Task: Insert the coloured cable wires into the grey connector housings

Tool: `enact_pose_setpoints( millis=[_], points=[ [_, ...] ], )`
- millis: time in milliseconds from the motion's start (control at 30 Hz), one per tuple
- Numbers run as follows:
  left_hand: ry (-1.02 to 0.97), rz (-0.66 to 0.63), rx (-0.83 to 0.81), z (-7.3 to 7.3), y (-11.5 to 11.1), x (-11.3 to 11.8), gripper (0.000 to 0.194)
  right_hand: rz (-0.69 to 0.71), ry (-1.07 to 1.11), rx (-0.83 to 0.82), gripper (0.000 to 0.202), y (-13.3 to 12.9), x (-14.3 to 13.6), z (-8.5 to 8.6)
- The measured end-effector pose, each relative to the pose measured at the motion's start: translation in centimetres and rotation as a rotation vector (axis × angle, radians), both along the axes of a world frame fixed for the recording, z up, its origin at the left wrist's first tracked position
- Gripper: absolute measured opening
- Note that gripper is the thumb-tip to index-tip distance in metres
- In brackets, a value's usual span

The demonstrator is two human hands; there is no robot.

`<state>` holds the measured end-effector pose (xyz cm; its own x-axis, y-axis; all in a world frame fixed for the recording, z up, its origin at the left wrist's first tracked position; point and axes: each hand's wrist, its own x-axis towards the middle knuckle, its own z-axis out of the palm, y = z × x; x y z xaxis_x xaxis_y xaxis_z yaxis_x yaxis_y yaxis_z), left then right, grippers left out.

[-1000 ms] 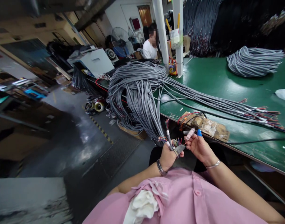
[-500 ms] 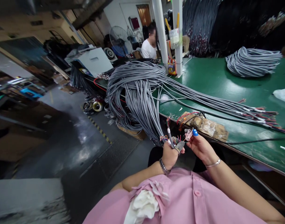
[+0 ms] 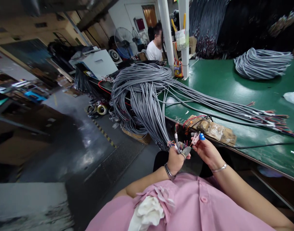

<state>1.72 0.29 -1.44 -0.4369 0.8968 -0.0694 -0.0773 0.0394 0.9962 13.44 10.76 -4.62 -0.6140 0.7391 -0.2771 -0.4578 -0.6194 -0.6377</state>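
My left hand (image 3: 175, 161), a grey cover (image 3: 186, 151) on its thumb, is closed around the end of a grey cable (image 3: 177, 141) whose thin coloured wires fan out at the tip. More wire ends stick up beside that thumb. Just to the right, my right hand (image 3: 207, 153) pinches a small pale pink piece like a clip (image 3: 195, 138) close to the wires; whether it touches them I cannot tell. A blue cover (image 3: 202, 136) sits on a right-hand fingertip. From the left hand, a thick bundle of grey cables (image 3: 147, 96) runs up over the table edge.
Stripped cable ends (image 3: 269, 118) lie across the green table (image 3: 223, 88). A worn wooden block (image 3: 215, 130) with wires rests at its front edge. Farther back are a coiled grey cable (image 3: 262, 64), white posts (image 3: 184, 61) and a seated person in a white shirt (image 3: 153, 51).
The view has shifted slightly. Both hands keep nearly the same pose and hold; the cable end by the left hand has tilted a little to the right.
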Motion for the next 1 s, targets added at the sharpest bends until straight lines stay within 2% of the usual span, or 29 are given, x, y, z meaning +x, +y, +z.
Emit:
enact_pose_setpoints(
  millis=[200,367,567,767,900,1000],
  points=[
    [-0.036,-0.014,-0.020,0.0,0.7,0.3,0.035,-0.036,-0.019,0.019,0.023,-0.3,-0.2,0.7],
    [-0.046,-0.011,-0.007,0.1,0.7,0.4,0.035,-0.017,-0.015,0.040,0.028,-0.4,-0.2,0.5],
    [-0.013,-0.006,0.019,0.2,-0.4,0.0,0.035,0.093,0.029,-0.013,0.036,-0.4,0.4,0.6],
    [0.083,0.087,0.041,0.7,-0.8,-0.8,0.035,0.191,0.031,0.000,0.045,-0.2,0.7,1.7],
    [0.217,0.113,0.062,1.1,-0.3,-1.1,0.032,0.122,-0.056,0.086,0.029,-0.3,0.6,1.7],
    [0.322,0.116,0.085,1.2,0.1,-1.0,0.030,0.059,-0.082,0.104,0.030,-0.6,0.5,1.6]
  ],
)
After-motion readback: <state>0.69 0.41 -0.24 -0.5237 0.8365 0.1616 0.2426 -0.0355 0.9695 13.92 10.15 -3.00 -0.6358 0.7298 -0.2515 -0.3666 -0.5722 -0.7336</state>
